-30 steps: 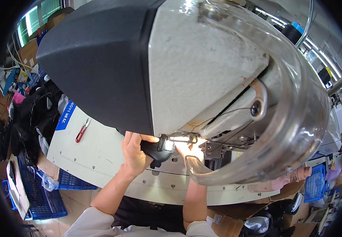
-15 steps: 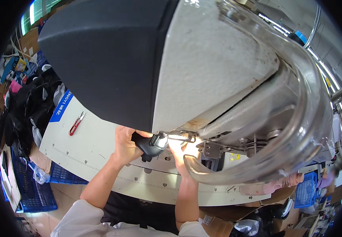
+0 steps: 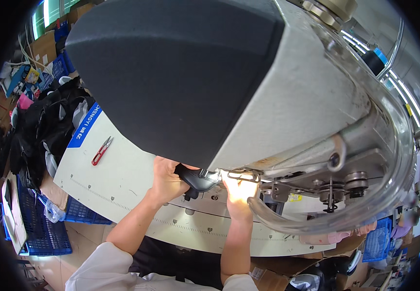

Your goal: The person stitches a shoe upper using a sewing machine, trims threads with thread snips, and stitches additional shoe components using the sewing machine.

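Note:
Under the sewing machine head (image 3: 181,87), my left hand (image 3: 167,183) grips a glossy black curved piece (image 3: 201,180), its thumb and fingers closed on the left side. My right hand (image 3: 239,198) is at the right end of that piece, beside a wire guard (image 3: 241,175). Strong lamp light washes out its fingertips, which look closed on the edge. The machine head covers part of the left fingers and the needle area. To the left, red-handled thread snips (image 3: 102,151) lie on the pale table (image 3: 127,179).
A bent clear guard (image 3: 317,225) curves round the machine's right side. Black and grey pieces (image 3: 40,126) are heaped at the left, with blue baskets (image 3: 45,235) below. Pink rolls (image 3: 334,236) lie along the table's right edge; another blue basket (image 3: 377,237) stands beyond.
The whole view has shifted, so machine, table and hands all appear farther right, and more of the machine's underside shows. Both hands keep their places at the black piece.

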Demonstrator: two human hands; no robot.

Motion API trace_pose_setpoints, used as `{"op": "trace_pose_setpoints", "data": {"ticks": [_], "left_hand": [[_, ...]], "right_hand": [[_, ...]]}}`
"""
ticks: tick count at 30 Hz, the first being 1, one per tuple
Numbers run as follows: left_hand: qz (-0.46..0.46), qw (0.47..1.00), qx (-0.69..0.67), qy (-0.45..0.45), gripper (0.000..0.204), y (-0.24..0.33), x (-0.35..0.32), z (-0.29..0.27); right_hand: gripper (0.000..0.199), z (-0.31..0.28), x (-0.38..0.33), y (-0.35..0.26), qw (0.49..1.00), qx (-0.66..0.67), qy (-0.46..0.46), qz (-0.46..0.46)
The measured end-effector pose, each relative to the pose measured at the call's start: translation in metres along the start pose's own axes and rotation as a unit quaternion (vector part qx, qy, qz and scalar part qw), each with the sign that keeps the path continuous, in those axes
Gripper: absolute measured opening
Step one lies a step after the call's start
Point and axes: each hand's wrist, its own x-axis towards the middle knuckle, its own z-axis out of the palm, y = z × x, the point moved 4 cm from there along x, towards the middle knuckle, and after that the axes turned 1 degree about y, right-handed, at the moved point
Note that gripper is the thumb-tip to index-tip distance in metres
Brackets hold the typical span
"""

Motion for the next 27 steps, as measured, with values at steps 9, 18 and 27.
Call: {"op": "trace_pose_setpoints", "data": {"ticks": [9,18,27], "left_hand": [[0.031,0.998,0.05,0.039,0.031,0.006,-0.002,0.004],[-0.024,1.0,0.002,-0.01,0.025,-0.022,-0.001,0.003],[0.002,0.999,0.036,0.01,0.033,-0.009,0.006,0.008]], "right_hand": [[0.02,0.002,-0.004,0.029,0.914,0.321,0.035,0.245],[0.02,0.021,-0.037,0.061,0.841,0.413,0.135,0.324],[0.023,0.012,-0.008,0.03,0.868,0.365,0.114,0.316]]}}
